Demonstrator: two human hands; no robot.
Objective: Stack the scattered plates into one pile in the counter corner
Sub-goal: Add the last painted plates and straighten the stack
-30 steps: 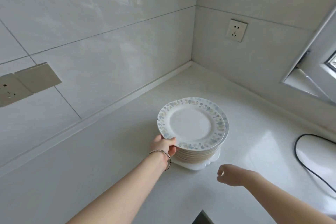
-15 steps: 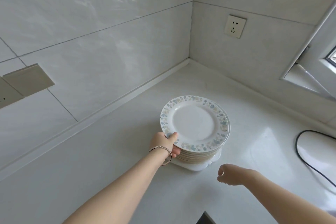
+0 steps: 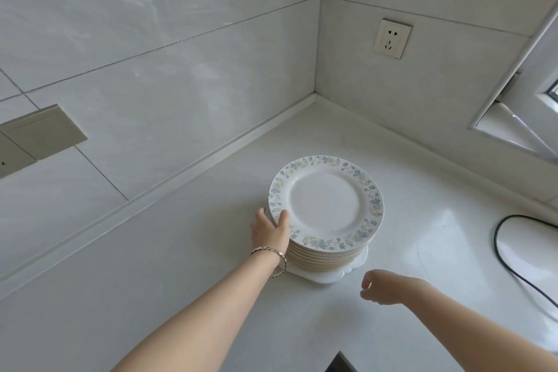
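Left grip: the left hand (image 3: 270, 234) holds the near-left rim of the top plate (image 3: 327, 205). Its thumb (image 3: 283, 216) lies on the floral border and one finger shows just left of the rim; the other fingers are hidden against the side of the pile.
Right hand: the right hand (image 3: 383, 287) hovers just near and right of the pile with its fingers loosely curled. It holds nothing and touches nothing.
Top plate: it lies flat and nearly centred on the pile (image 3: 320, 260).
Pile: a tall stack of matching plates stands on a white scalloped dish (image 3: 327, 276), which juts out on the near and right sides.
Place: the pile stands on the counter (image 3: 181, 281), near both walls but short of the corner (image 3: 315, 96) itself.
Step in hand: probably squaring up the top plate, or sliding the pile farther in.
Doing it well: push low on the scalloped dish rather than on the top rim, so the stack does not shear. Steady the near-right side with the free hand and move slowly, because the counter looks glossy.
Watch: the black cable (image 3: 498, 251) lies well apart on the right.
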